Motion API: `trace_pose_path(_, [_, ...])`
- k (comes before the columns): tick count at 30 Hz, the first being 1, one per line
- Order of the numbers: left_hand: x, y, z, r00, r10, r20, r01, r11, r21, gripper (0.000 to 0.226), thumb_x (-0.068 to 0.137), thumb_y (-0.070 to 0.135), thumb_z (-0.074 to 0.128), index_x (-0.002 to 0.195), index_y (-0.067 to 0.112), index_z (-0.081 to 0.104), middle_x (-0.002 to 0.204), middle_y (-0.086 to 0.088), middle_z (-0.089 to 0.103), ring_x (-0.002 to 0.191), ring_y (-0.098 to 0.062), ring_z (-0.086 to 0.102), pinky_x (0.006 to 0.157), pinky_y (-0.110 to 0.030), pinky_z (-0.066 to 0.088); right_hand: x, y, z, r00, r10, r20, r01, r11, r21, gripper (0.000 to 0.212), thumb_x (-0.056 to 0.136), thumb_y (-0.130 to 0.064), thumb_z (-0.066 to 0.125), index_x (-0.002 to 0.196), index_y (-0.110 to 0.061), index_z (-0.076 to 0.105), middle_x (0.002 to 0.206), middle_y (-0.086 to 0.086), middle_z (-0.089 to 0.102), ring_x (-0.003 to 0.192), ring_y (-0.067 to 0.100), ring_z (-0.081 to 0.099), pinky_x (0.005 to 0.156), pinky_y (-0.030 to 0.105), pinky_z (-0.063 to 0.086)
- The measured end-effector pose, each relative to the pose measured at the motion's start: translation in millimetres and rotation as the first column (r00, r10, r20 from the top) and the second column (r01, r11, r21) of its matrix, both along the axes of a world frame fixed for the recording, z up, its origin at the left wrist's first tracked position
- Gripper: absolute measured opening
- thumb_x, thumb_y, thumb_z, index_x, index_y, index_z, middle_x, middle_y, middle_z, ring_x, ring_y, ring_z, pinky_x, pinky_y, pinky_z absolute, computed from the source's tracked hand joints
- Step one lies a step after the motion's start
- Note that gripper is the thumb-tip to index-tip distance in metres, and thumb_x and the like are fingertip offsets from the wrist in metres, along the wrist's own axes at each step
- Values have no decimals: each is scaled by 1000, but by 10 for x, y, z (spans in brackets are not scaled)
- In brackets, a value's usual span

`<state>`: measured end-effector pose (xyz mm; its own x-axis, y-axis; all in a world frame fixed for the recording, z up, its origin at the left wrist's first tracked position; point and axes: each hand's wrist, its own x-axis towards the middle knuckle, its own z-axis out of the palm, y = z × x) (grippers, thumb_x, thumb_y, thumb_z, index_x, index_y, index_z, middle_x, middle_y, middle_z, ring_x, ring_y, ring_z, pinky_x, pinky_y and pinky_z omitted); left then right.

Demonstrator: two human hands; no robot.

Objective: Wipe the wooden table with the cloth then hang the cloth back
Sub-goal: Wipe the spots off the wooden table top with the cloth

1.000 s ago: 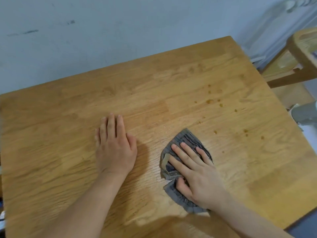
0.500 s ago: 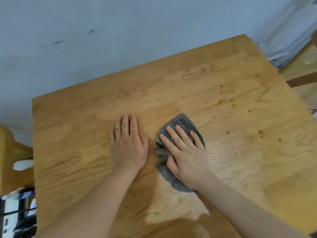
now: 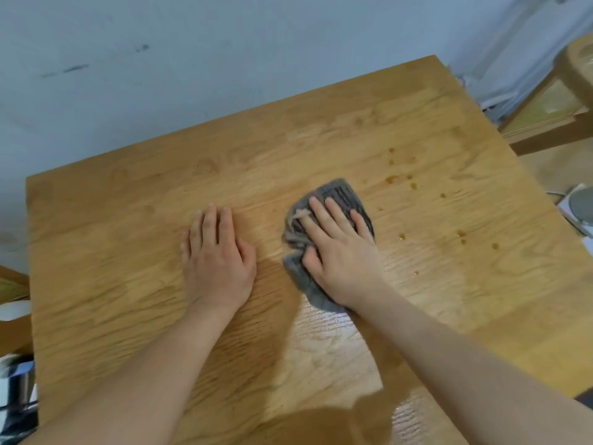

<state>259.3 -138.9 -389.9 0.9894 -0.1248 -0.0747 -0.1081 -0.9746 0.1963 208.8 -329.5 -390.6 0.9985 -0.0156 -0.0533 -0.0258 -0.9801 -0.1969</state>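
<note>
Your cloth [image 3: 343, 194] is grey with darker ribbed stripes (a pale beige strip shows along its left edge). The tabletop [image 3: 128, 252] around it is honey-yellow wood with fine brown grain lines, paler and glossier on your side of the cloth. Right of the cloth you have small amber-brown spots [image 3: 392, 179]. Beyond the cloth, the wall [image 3: 192, 91] is pale blue-grey with dark scuffs [image 3: 75, 68]. Far right of it is a light tan wooden chair [image 3: 574, 62].

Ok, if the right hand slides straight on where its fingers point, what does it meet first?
Only bare wooden table up to the far edge, it seems. The right hand, flat on the grey cloth, would likely pass left of the brown spots.
</note>
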Motion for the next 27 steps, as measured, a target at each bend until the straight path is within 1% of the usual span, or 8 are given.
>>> trace_pose_path(3, [21,3,-5,1000,-4,-5,4,1000,9,58,94,32,33,149,13,27,157,-9,23,146,-26,13,118,-46,13,-921,-228,8,990,129,-49,-130,992,-10,55,95,-39,40,148,-27,40,159,-3,27,149,17,19,118,45,18])
trace_pose_path(6, [13,-15,39,999,-17,-29,18,999,45,58,95,29,32,150,11,23,158,-12,20,146,-29,11,118,-49,13,-1257,-629,42,994,99,-40,-101,994,-37,54,94,-38,40,146,-24,45,159,-3,28,149,16,18,116,46,22])
trace_pose_path(10, [-73,-312,107,989,-113,-94,118,992,39,59,98,31,25,153,14,9,161,-6,4,148,-25,-1,120,-46,4,-723,-654,17,998,-61,-22,60,997,-38,56,93,-40,38,148,-28,40,157,-3,32,147,17,25,117,44,21])
trace_pose_path(14, [-241,-727,46,996,-72,-56,71,997,-16,62,95,35,23,151,12,15,161,-7,10,148,-27,1,119,-48,2,-15,-441,-1,986,-165,-23,164,986,-26,60,94,-43,25,152,-29,31,161,-2,24,149,19,17,118,46,13])
trace_pose_path(16, [-244,-746,1,998,-49,-46,49,999,-5,62,95,38,22,151,12,17,161,-6,12,148,-26,3,119,-47,4,-156,-415,-16,993,-117,-8,117,993,-2,58,95,-41,28,151,-28,33,160,-2,25,149,18,18,120,45,15])
trace_pose_path(21, [-226,-732,1,998,-46,-33,46,999,11,63,95,40,21,151,12,19,160,-6,14,148,-25,4,119,-46,4,-1365,-619,36,986,160,-51,-160,987,5,58,92,-36,45,150,-29,37,159,-4,28,148,16,20,116,45,23])
trace_pose_path(23, [-234,-736,1,998,-50,-33,50,999,6,62,96,40,22,151,12,19,160,-7,14,148,-26,4,120,-46,3,-1370,-817,28,983,180,-34,-180,984,3,59,92,-37,45,150,-29,36,158,-4,29,148,17,21,115,46,24])
trace_pose_path(27, [-206,-729,5,999,-35,-25,35,999,-1,62,95,37,27,151,12,19,160,-7,14,148,-26,5,119,-46,3,-596,-817,8,994,-106,-19,106,994,-19,58,94,-43,34,151,-29,34,159,-3,27,149,16,18,118,45,19])
